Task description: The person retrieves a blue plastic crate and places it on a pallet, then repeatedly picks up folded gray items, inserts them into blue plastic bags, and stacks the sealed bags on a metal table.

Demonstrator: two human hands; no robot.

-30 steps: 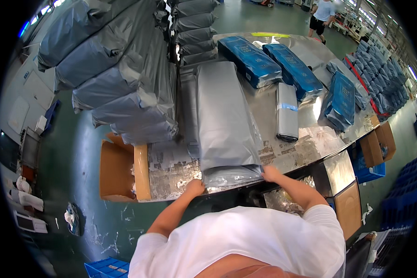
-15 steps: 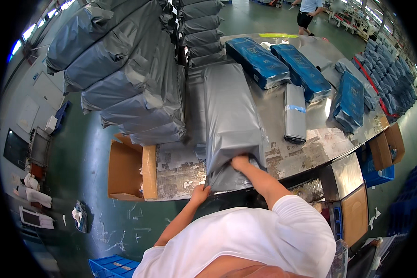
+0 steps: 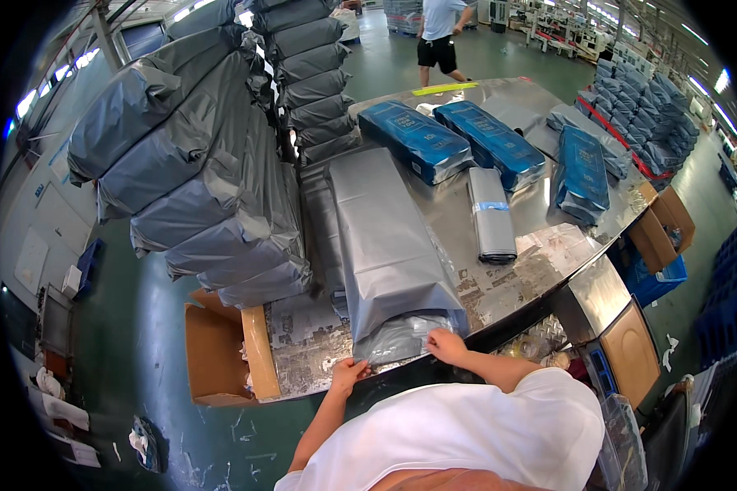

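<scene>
A long grey plastic mailing bag [image 3: 385, 237], filled out by something boxy, lies on the metal table [image 3: 303, 344] with its mouth toward me. At that near end a paler, shiny flap [image 3: 397, 337] shows. My left hand [image 3: 350, 376] pinches the left corner of the bag's near edge at the table's rim. On the other side, my right hand [image 3: 446, 347] is closed at the flap's right part, its fingertips on the film. What is inside the bag stays hidden.
Grey filled bags [image 3: 196, 180] are stacked high on the left. Blue plastic-wrapped packs [image 3: 418, 139] and a banded bundle of folded grey bags [image 3: 491, 217] lie to the right. An open cardboard box [image 3: 215, 352] stands at the table's left front. A person [image 3: 440, 41] walks behind the table.
My right hand has come out of the bag's mouth and moved to the flap's right side. The pale flap now lies spread toward me. My view has shifted; the person behind is nearer.
</scene>
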